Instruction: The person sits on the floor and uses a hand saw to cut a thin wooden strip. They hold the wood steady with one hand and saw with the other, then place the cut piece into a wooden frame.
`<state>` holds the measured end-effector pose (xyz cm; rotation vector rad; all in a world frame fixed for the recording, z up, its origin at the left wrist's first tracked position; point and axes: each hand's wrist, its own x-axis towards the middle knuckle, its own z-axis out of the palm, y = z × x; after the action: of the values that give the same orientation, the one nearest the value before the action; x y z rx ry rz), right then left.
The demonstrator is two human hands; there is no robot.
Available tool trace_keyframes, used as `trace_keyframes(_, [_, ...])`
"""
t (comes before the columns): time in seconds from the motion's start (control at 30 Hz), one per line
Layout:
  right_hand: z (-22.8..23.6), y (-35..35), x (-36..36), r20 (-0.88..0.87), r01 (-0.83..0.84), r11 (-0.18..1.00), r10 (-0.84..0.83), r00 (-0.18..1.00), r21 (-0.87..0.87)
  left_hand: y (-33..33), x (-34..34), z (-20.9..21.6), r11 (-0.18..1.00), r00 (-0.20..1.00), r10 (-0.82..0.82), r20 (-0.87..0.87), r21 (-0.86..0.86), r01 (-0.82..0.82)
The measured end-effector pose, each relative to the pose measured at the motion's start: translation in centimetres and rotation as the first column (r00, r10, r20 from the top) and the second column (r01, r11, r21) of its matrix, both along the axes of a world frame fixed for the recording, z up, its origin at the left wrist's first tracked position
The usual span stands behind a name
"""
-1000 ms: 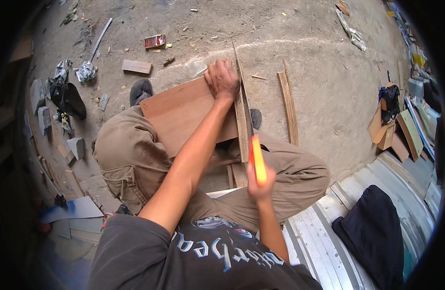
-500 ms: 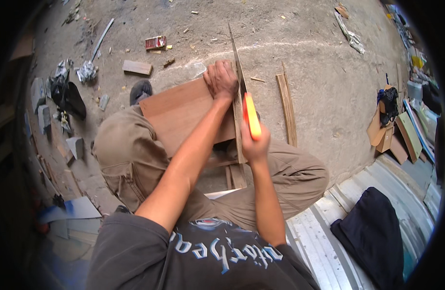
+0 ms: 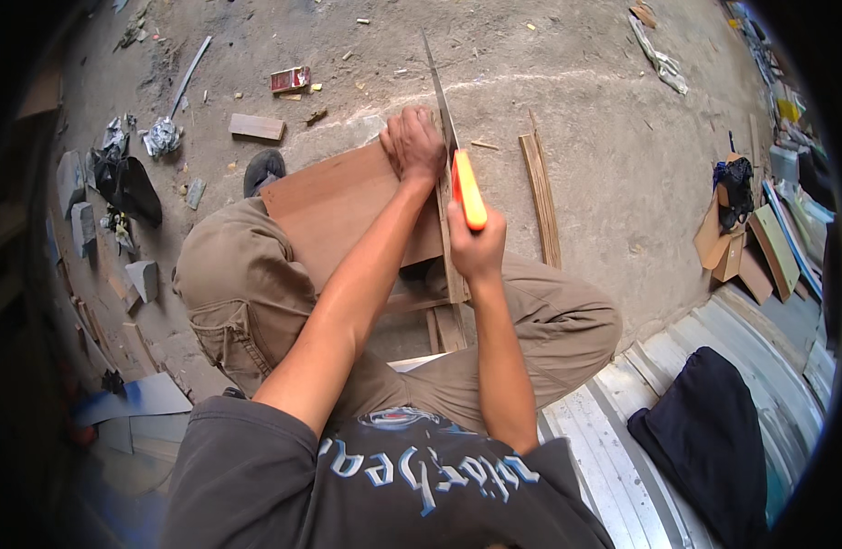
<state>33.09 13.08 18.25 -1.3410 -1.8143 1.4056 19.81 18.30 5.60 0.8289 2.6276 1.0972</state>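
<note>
Right hand (image 3: 477, 245) fisted round orange saw handle (image 3: 468, 188); blade (image 3: 439, 87) runs forward past left hand (image 3: 413, 145); left hand spread flat, pressing brown board (image 3: 348, 206) across knees, fingers just beside blade; risk: blade jumps kerf, nicks fingers; board shifts if pressure slackens.

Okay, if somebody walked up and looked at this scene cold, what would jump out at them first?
Most likely the bright orange handle of the handsaw near the middle, gripped by the right hand, its blade running along the edge of a brown board. The left hand presses on the board's far end, above the person's knees. Scraps litter the dirt floor at the left, and a dark cloth lies on corrugated metal at lower right.
</note>
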Motion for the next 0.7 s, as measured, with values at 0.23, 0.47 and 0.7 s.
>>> trace_keyframes(0.23, [6.1, -10.9, 8.5, -0.013, 0.044, 0.996, -0.045, 0.999, -0.072, -0.2, -1.1, -0.1, 1.000, 1.000, 0.013, 0.006, -0.021, -0.013])
trace_keyframes(0.47, [0.8, -1.8, 0.6, -0.014, 0.030, 0.999, -0.030, 0.999, -0.012, -0.5, -0.2, 0.1, 0.997, 0.999, -0.024, 0.041, -0.069, 0.027])
trace_keyframes(0.7, [5.5, -9.5, 8.0, 0.000, -0.022, 0.999, 0.022, 1.000, -0.027, -1.1, -0.6, -0.1, 1.000, 0.999, -0.005, 0.041, -0.014, 0.005])
